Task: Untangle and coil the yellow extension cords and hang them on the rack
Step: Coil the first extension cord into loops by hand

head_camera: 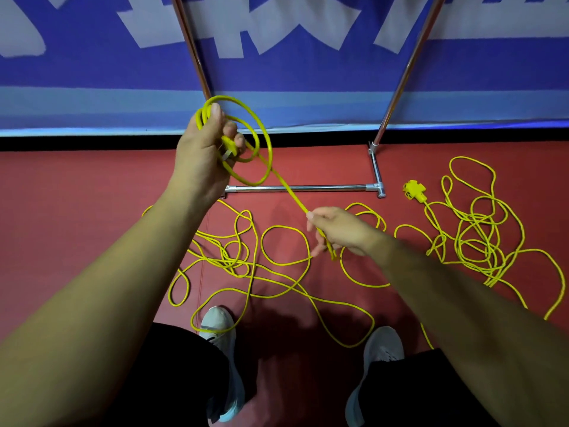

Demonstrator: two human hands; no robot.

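Note:
My left hand point(204, 149) is raised and grips a small coil of yellow cord point(264, 140) with a few loops, together with its plug end. A taut strand runs from the coil down to my right hand point(337, 231), which pinches the cord between thumb and fingers. The rest of this cord point(246, 272) lies in loose tangled loops on the red floor in front of my feet. A second yellow cord point(480, 238) lies tangled at the right, with its yellow multi-outlet end point(414, 191) beside it. The chrome rack point(308, 188) stands ahead.
The rack's two slanted poles point(406, 69) rise in front of a blue and white banner point(277, 57). Its base bars lie on the floor just beyond my hands. My two grey shoes point(217, 325) stand among the cord loops.

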